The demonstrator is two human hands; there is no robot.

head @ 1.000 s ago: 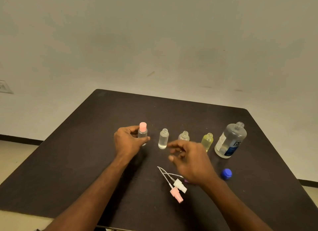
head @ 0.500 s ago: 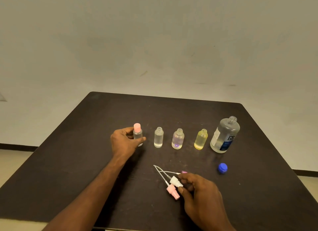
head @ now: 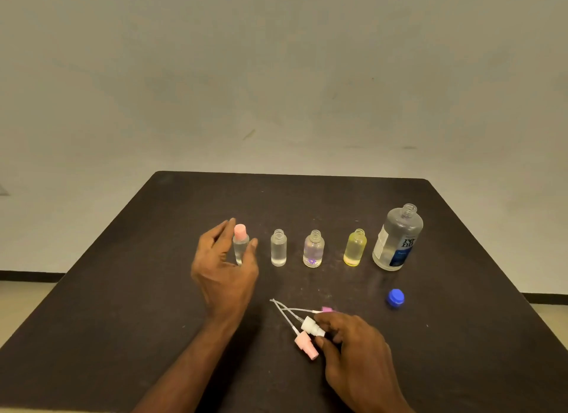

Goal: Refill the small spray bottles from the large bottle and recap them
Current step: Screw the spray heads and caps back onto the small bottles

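On the dark table [head: 129, 289], the left hand [head: 224, 268] was seen with its fingers loosely spread around the pink-capped spray bottle [head: 240, 243], which stood upright at about nine o'clock of the row; whether the fingers touched the bottle could not be told. To its three o'clock, three uncapped small bottles were lined up apart from one another: a clear bottle [head: 278, 248], a bottle with a purple flower [head: 313, 249] and a yellow bottle [head: 355, 247], followed by the large bottle [head: 398, 239], open-necked, with the blue cap [head: 396, 298] lying at its six o'clock. Toward six o'clock of the row, the white spray head [head: 312, 327] was pinched between thumb and fingers of the right hand [head: 356, 351], with the pink spray head [head: 305, 346] just beside it at seven o'clock and a purple spray head [head: 326, 309] at twelve o'clock of the fingers.
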